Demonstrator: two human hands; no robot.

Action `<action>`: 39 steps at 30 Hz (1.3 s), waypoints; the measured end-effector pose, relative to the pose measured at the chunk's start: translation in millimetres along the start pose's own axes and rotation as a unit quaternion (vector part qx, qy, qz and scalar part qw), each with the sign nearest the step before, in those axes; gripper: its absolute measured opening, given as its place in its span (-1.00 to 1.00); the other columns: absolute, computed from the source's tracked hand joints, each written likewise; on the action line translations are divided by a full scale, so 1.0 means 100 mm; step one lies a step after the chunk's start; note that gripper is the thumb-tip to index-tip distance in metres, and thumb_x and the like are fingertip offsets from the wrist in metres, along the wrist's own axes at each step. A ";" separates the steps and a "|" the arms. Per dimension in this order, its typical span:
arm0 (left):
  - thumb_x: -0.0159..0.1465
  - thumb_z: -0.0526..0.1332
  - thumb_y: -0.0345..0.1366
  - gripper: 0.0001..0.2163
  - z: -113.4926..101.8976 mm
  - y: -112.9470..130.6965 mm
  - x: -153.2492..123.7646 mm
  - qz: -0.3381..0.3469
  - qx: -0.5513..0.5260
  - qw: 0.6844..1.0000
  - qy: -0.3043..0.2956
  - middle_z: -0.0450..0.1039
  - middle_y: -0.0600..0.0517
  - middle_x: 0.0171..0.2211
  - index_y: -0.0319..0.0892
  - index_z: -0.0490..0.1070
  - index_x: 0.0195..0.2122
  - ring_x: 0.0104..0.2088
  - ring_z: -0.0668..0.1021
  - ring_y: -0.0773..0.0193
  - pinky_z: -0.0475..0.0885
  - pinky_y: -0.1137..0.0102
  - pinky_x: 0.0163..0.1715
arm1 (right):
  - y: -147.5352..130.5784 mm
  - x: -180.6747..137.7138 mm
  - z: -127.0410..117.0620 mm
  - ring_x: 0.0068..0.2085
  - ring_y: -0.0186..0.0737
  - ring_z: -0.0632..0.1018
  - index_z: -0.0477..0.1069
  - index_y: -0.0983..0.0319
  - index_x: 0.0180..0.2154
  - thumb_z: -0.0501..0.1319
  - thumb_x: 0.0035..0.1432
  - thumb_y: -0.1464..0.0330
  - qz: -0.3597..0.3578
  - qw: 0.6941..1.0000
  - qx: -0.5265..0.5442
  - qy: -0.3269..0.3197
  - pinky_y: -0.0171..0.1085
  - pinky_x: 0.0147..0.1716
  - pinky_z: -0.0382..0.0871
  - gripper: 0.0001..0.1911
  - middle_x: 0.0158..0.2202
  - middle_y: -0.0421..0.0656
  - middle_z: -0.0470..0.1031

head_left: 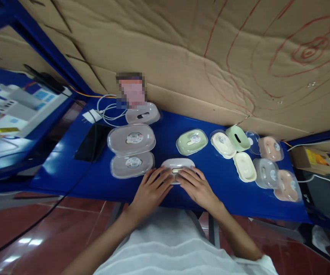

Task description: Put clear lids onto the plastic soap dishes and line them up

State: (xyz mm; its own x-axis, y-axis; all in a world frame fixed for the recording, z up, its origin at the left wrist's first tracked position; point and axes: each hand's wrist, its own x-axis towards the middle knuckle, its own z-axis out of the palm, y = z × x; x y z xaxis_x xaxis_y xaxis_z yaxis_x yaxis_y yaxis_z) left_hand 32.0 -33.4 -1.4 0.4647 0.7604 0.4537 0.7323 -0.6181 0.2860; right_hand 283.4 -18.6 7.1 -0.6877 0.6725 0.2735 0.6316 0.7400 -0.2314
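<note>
Both my hands rest on a grey soap box [178, 165] at the front middle of the blue table [165, 126]. My left hand [150, 189] lies on its left side with fingers stretched flat over the lid. From the right, my right hand [197, 186] covers the other half, fingers pressed on top. A cream-coloured piece shows between my fingertips on the box.
Three grey lidded boxes [131, 139] stand to the left. A green box [191, 141] sits behind. Several cream, green, pink and grey boxes [244, 167] crowd the right. A black phone [92, 142], white cable [107, 110] and cardboard wall [211, 57] lie behind.
</note>
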 end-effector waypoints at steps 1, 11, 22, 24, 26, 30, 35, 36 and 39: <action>0.51 0.26 -0.38 -0.75 0.01 0.00 -0.05 -0.008 -0.004 1.000 -0.001 0.59 -0.09 0.24 -0.14 0.55 0.18 0.33 0.52 -0.02 0.48 0.06 0.28 | 0.01 0.01 0.01 0.41 -0.14 0.47 0.51 0.15 0.25 0.18 0.53 0.42 -0.009 1.000 0.002 -0.011 0.00 0.51 0.17 -0.65 0.31 -0.10 0.56; 0.47 0.31 -0.38 -0.77 0.09 -0.06 0.02 -0.011 -0.132 0.991 0.012 0.40 -0.22 0.36 -0.15 0.53 0.13 0.40 0.45 -0.06 0.54 -0.01 0.34 | 1.21 -0.04 -0.54 0.46 0.39 0.34 0.35 0.34 0.41 0.22 0.50 0.08 0.258 0.950 -0.140 0.109 0.33 0.38 0.25 -0.35 0.47 0.42 0.22; 0.41 0.40 -0.30 -0.41 0.26 -0.10 0.16 -0.089 -0.202 0.975 0.008 0.23 -0.25 0.45 -0.05 0.27 0.41 0.43 0.43 -0.06 0.49 0.00 0.39 | 0.72 -0.35 -0.58 0.37 0.11 0.51 0.34 0.15 0.41 0.14 0.55 0.23 0.274 0.949 -0.039 0.152 0.12 0.32 0.49 -0.50 0.36 0.10 0.47; 0.37 0.45 -0.30 -0.27 0.26 -0.11 0.17 -0.122 -0.224 0.967 -0.007 0.22 -0.26 0.46 -0.04 0.15 0.49 0.45 0.40 -0.09 0.46 -0.03 0.40 | 0.41 -0.49 -0.48 0.40 0.11 0.48 0.32 0.10 0.43 0.16 0.53 0.26 0.261 0.952 0.000 0.161 0.14 0.29 0.52 -0.49 0.40 0.07 0.42; 0.32 0.49 -0.30 -0.14 0.28 -0.12 0.17 -0.143 -0.244 0.959 -0.020 0.25 -0.26 0.45 -0.03 0.05 0.53 0.46 0.40 -0.11 0.44 -0.07 0.41 | 0.17 -0.60 -0.33 0.41 0.10 0.46 0.33 0.07 0.42 0.17 0.51 0.33 0.228 0.963 0.028 0.139 0.11 0.27 0.55 -0.48 0.44 0.06 0.36; 0.31 0.50 -0.29 -0.07 0.29 -0.15 0.18 -0.141 -0.270 0.952 -0.036 0.29 -0.26 0.45 -0.01 -0.04 0.57 0.45 0.42 -0.11 0.43 -0.08 0.42 | 0.02 -0.58 -0.13 0.42 0.07 0.45 0.40 0.04 0.37 0.13 0.47 0.49 0.112 0.990 0.040 0.071 0.14 0.32 0.51 -0.47 0.40 0.03 0.41; 0.31 0.52 -0.27 -0.05 0.28 -0.15 0.18 -0.133 -0.275 0.951 -0.045 0.30 -0.25 0.46 0.01 -0.05 0.57 0.46 0.41 -0.10 0.43 -0.05 0.42 | 0.12 -0.27 -0.12 0.42 0.19 0.43 0.42 0.17 0.23 0.37 0.40 0.19 0.127 0.986 0.080 0.077 0.27 0.34 0.46 -0.54 0.29 0.13 0.47; 0.31 0.51 -0.27 -0.04 0.28 -0.14 0.18 -0.134 -0.274 0.951 -0.046 0.30 -0.25 0.46 0.01 -0.06 0.58 0.46 0.42 -0.09 0.43 -0.04 0.42 | 0.13 -0.22 -0.13 0.40 0.16 0.46 0.43 0.17 0.19 0.37 0.40 0.21 0.129 0.984 0.085 0.090 0.26 0.35 0.46 -0.58 0.23 0.11 0.50; 0.31 0.52 -0.28 0.02 0.28 -0.14 0.17 -0.130 -0.269 0.954 -0.035 0.26 -0.26 0.48 0.05 -0.15 0.61 0.48 0.39 -0.09 0.42 -0.04 0.43 | 0.15 -0.11 -0.19 0.36 0.05 0.50 0.42 0.16 0.18 0.29 0.44 0.36 0.089 0.988 0.096 0.078 0.29 0.44 0.31 -0.69 0.13 0.04 0.56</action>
State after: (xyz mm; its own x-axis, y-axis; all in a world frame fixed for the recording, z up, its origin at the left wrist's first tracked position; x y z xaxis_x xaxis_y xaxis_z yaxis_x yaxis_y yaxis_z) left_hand 43.7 -6.8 -20.8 0.3482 0.9020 0.2552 0.4756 -0.4046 0.7811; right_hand 307.4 -14.6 18.6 -0.4992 0.7931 0.3491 0.6478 0.6091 -0.4575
